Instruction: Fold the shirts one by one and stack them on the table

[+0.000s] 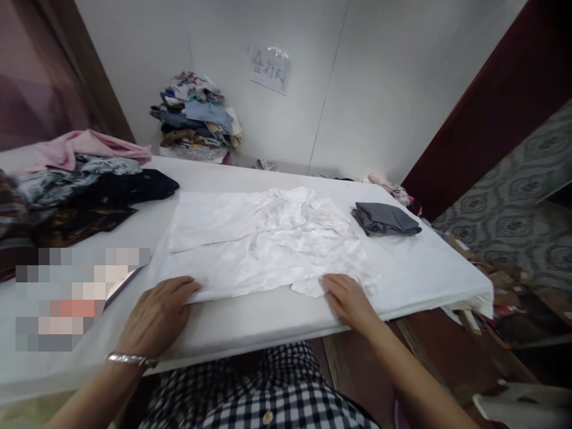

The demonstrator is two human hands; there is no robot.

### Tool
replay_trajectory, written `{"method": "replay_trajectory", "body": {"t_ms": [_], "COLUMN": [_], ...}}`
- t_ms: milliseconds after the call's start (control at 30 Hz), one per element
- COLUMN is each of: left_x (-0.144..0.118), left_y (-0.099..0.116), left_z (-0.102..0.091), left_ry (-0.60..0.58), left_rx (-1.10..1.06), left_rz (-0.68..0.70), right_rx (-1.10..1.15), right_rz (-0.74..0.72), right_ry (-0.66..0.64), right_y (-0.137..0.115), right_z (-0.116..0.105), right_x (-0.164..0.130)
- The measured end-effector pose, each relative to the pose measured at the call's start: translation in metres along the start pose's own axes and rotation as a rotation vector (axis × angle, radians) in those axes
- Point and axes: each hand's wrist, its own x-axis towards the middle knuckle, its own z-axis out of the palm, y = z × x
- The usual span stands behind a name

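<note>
A crumpled white shirt lies spread on the white-covered table in front of me. Its left part is flatter, while the middle and right are heavily wrinkled. At the near left corner, my left hand has its fingers closed on the shirt's edge; a silver bracelet circles that wrist. My right hand grips the near edge farther right, beside a loose flap of the fabric. Both sets of fingertips are partly hidden against the cloth. Beyond the shirt's right end sits a folded dark grey garment.
Heaped clothes cover the table's left side, with a blurred-out object nearer me. Against the wall stands a tall pile of clothes. A paper sign hangs above. Boxes sit beyond the table's right edge.
</note>
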Motion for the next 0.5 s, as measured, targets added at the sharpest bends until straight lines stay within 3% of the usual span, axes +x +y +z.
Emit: {"method": "replay_trajectory", "body": {"t_ms": [167, 233, 333, 400, 500], "left_x": [0.000, -0.003, -0.010, -0.016, -0.023], "left_y": [-0.005, -0.004, -0.001, 0.001, 0.005], "left_z": [-0.006, -0.009, -0.016, -0.021, -0.027], "left_ry": [-0.028, -0.012, 0.045, 0.064, 0.016], "left_rx": [0.021, -0.013, -0.060, -0.077, -0.118], "left_rz": [-0.099, -0.117, -0.120, -0.105, -0.059], "right_rx": [-0.098, -0.013, 0.196, 0.350, 0.633], "right_rz": [0.125, 0.082, 0.049, 0.125, 0.333], "right_ry": [-0.059, 0.034, 0.280, 0.416, 0.522], "right_y": [0.020, 0.026, 0.031, 0.033, 0.038], "right_z": [0.003, -0.004, -0.023, -0.036, -0.046], "right_x": [0.015, 0.011, -0.004, -0.018, -0.040]}}
